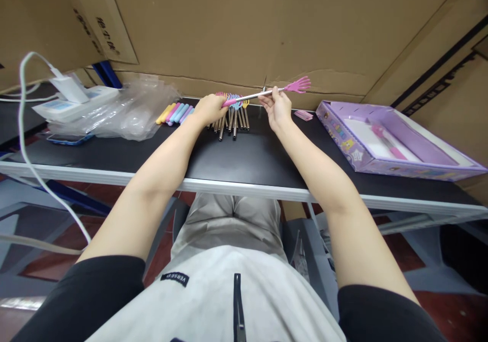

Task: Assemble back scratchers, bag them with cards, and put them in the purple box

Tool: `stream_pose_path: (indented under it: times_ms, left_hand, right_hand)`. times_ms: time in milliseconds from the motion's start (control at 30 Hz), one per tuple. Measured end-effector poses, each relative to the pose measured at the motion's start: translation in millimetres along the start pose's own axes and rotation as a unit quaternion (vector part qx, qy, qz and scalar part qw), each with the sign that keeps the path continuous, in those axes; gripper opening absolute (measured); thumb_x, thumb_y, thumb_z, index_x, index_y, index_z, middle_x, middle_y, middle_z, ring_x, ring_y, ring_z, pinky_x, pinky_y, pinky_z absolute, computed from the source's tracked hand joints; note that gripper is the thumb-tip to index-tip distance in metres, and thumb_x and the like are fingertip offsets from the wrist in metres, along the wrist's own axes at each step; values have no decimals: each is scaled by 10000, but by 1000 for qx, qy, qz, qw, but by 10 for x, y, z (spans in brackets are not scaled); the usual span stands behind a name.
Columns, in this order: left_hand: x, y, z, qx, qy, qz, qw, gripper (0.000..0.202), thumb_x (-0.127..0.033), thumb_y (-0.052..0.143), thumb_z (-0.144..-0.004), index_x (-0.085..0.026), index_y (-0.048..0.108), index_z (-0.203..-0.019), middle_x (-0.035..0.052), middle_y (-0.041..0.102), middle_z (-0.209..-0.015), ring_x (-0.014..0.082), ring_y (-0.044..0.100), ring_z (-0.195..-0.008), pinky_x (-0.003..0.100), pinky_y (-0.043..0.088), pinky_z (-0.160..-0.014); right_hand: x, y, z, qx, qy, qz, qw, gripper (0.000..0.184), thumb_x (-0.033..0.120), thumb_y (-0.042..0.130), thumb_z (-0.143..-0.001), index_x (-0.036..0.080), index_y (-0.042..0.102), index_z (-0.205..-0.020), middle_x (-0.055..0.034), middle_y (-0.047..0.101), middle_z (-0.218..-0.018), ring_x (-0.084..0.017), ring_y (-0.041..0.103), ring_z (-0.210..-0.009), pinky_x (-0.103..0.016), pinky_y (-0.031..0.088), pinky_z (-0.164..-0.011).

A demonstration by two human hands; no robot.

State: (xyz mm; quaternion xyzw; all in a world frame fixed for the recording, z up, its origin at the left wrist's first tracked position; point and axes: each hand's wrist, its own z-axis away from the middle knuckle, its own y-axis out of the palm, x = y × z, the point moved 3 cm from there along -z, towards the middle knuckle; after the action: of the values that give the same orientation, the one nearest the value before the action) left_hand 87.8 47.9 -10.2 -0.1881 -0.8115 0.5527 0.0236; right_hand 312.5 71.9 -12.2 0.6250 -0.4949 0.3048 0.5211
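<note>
- The pink back scratcher (249, 97) is held up just above the surface (247, 156), close to the cardboard wall, claw end pointing right.
- Left hand (209, 108): grip closed round the pink handle. Right hand (277, 107): grip pinching the thin metal rod.
- It looks light and stiff but slender. The smooth rod may slip or bend, so the handle is the surer hold.
- Right beneath lies a pile of scratchers (232, 122). The plastic bag (125, 111) to the left and the purple box (381, 146) to the right sit well apart.

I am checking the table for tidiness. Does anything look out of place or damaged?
Nothing looks damaged. One small pink piece lies alone on the black table, between the right hand and the purple box; what it is cannot be told.
</note>
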Motion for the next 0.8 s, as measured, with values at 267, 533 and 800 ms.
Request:
stream_pose_path:
  times_ms: [267, 533, 800]
  left_hand:
    - [-69, -50, 22, 15, -11, -29, 999, 350, -317, 471, -1073, -131, 744, -1187, 190, 748, -1094, 353, 691, -1110, 437, 498, -1003]
    - [-53, -38, -2, 6, 1, -6, 1000, 233, -241, 534, -1021, -162, 742, -1090, 159, 707, -974, 345, 677, -1039, 424, 497, -980]
    - [-271, -108, 48, 26, -19, -1, 999, 261, -214, 529, -1022, -132, 736, -1159, 193, 709, -1110, 373, 675, -1148, 434, 464, -1028]
  right_hand:
    - [77, 31, 52, -5, -7, 16, 1000, 412, 591, 755, -989, 238, 559, -903, 38, 716, -859, -129, 807, -943, -263, 655, -871]
    - [129, 80, 198, -48, 12, 12, 999, 418, 536, 845, -918, 244, 547, -895, 64, 652, -773, -142, 798, -923, -283, 638, -848]
    - [35, 215, 338, -51, 29, 0, 998, 421, 552, 809, -958, 233, 547, -873, 59, 659, -759, -116, 785, -847, -241, 615, -821]
